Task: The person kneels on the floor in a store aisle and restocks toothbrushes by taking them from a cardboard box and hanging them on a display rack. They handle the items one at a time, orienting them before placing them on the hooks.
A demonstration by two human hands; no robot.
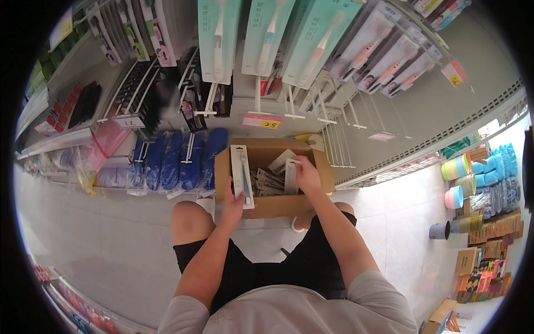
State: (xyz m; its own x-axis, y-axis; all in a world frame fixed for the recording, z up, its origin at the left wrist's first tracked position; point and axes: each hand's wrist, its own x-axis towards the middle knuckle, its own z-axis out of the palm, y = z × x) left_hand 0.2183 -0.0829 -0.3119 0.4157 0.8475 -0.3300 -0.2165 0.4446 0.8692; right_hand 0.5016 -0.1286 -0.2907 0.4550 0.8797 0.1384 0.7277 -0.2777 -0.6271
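My left hand (234,204) holds a packaged toothbrush (242,177) upright over the left part of an open cardboard box (275,207). The pack has a white card, and the brush in it has a blue handle. My right hand (308,174) grips the top of a narrow white package (291,177) at the right side of the box. Several more small packages (267,182) lie loosely inside the box. Above it, toothbrushes in light green packs (219,41) hang on the rack.
Metal display hooks (329,119) stick out above the box. Blue slippers in plastic wrap (181,160) stand to the left of it. Other packaged toothbrushes (394,62) hang at the upper right. Stacked buckets (440,230) and goods lie on the floor far right.
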